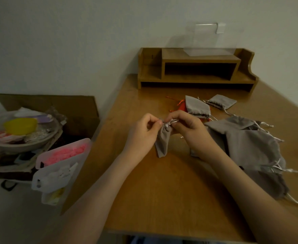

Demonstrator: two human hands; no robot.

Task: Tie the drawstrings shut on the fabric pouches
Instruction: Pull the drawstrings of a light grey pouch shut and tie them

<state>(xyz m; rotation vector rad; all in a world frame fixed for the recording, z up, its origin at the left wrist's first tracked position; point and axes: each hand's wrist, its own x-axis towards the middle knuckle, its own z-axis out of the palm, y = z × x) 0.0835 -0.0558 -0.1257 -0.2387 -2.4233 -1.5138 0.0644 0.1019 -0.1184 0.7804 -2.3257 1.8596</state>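
Grey pouch hangs between both hands above the worktop, long axis running down and slightly left from its gathered neck; left hand pinches the silver drawstring from the left side of the neck; right hand pinches it from the right; both equally near, cords crossing at top; knot likely mid-tie; untied pouches lie just right.

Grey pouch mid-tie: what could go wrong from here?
1. The left hand and right hand pinch the thin, shiny drawstrings of the grey pouch with fingertips only. A cord may slip and leave the knot loose.
2. The pouch pile lies right beside the right forearm with its cords trailing. A cord could snag and get dragged.
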